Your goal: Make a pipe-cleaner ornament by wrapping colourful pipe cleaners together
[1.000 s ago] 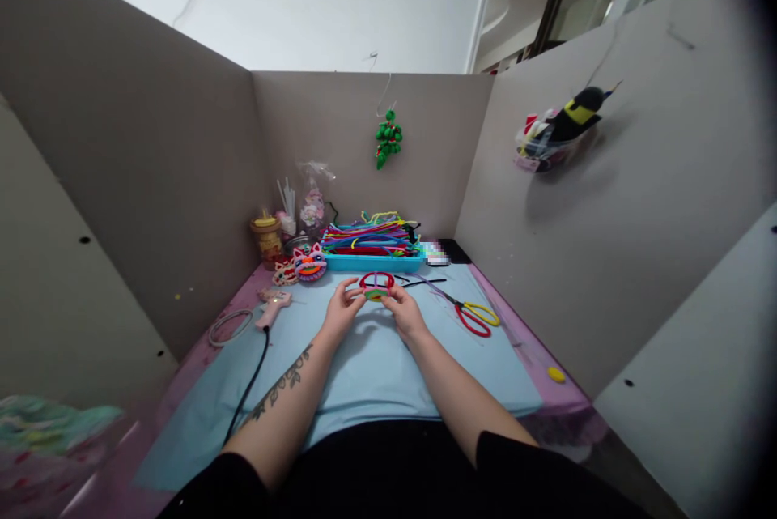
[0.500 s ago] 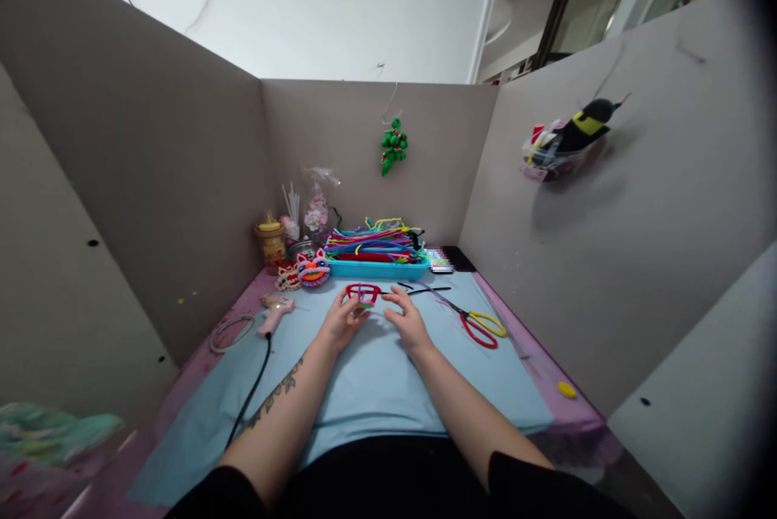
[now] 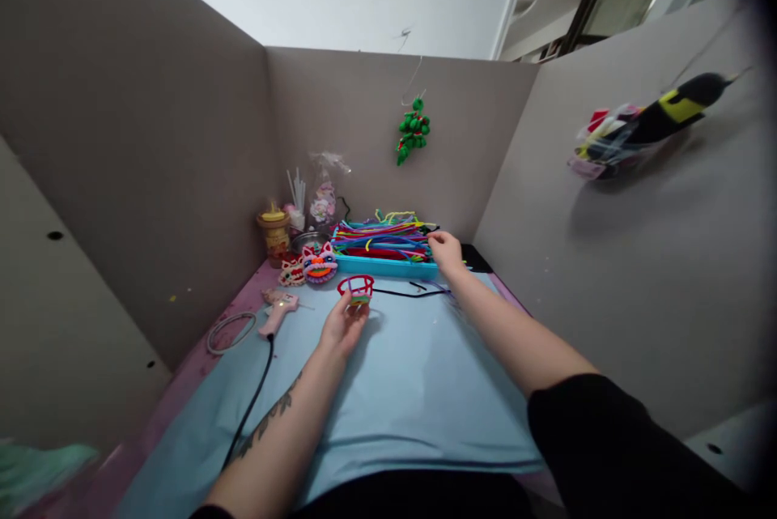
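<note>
My left hand (image 3: 343,326) grips a small open frame bent from red pipe cleaner (image 3: 364,282), with green and purple bits near the fingertips. From the frame's right side a black pipe cleaner (image 3: 404,294) stretches over the blue cloth. At the right end of a blue tray (image 3: 388,266) heaped with colourful pipe cleaners (image 3: 380,244), my right hand (image 3: 446,250) has its fingers closed against the strands. What they pinch is too small to make out. My right forearm covers the area where the scissors lay.
Left of my hands a pink glue gun (image 3: 280,313) with a black cord lies on the blue cloth (image 3: 425,389). Lion-face crafts (image 3: 319,262) and a brown cup (image 3: 274,236) stand behind it. A green ornament (image 3: 413,130) hangs on the back panel, a pouch (image 3: 613,142) on the right one.
My right hand has left the red frame and reached forward and right to the pipe cleaner tray. My left hand still holds the frame. The view has shifted, and my arm now hides the scissors.
</note>
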A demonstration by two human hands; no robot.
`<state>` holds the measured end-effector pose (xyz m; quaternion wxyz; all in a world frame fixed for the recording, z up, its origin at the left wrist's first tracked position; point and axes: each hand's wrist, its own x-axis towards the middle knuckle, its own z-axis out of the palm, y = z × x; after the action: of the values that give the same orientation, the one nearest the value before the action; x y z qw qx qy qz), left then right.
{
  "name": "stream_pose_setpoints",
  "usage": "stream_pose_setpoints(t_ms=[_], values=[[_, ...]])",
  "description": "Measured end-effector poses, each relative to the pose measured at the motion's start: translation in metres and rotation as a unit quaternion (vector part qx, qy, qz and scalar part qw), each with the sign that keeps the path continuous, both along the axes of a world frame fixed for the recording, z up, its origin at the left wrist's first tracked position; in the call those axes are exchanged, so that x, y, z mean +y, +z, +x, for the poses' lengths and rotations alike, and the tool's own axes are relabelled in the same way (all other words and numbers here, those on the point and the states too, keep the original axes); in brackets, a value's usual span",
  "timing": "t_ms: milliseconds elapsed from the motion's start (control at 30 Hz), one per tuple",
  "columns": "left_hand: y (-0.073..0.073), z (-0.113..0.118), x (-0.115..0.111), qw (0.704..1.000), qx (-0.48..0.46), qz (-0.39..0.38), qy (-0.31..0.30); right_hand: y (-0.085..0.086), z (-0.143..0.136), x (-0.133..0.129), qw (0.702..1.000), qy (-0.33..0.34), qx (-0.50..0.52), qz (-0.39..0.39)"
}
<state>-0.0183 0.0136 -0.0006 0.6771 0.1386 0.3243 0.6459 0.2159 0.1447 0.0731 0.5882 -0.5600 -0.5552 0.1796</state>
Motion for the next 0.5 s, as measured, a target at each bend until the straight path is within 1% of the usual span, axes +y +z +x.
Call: stream_pose_setpoints(t_ms=[67,133,200,233,300,367,433,500], values=[[0.009,0.001,-0.007,0.999,-0.031,-0.014,-0.005,0.001,-0.002,0.027,0.998,-0.020,-0.051,-0.002],[0.018,0.002,-0.015,0.996,-0.075,-0.042,0.005,0.003,-0.007,0.051,0.991,-0.029,-0.128,-0.010],[0.026,0.003,-0.021,0.992,-0.112,-0.054,0.007,0.006,-0.015,0.069,0.973,-0.019,-0.229,-0.023],[0.029,0.004,-0.023,0.991,-0.123,-0.051,0.005,0.008,-0.020,0.077,0.958,-0.006,-0.285,-0.029],[0.033,0.005,-0.027,0.990,-0.131,-0.056,0.005,0.012,-0.033,0.087,0.917,0.030,-0.397,-0.032],[0.036,0.006,-0.029,0.989,-0.126,-0.075,0.011,0.016,-0.046,0.094,0.865,0.069,-0.496,-0.022],[0.037,0.007,-0.031,0.989,-0.112,-0.102,0.003,0.020,-0.059,0.100,0.814,0.107,-0.571,-0.021],[0.037,0.008,-0.033,0.987,-0.091,-0.129,-0.008,0.025,-0.067,0.106,0.773,0.145,-0.617,-0.030]])
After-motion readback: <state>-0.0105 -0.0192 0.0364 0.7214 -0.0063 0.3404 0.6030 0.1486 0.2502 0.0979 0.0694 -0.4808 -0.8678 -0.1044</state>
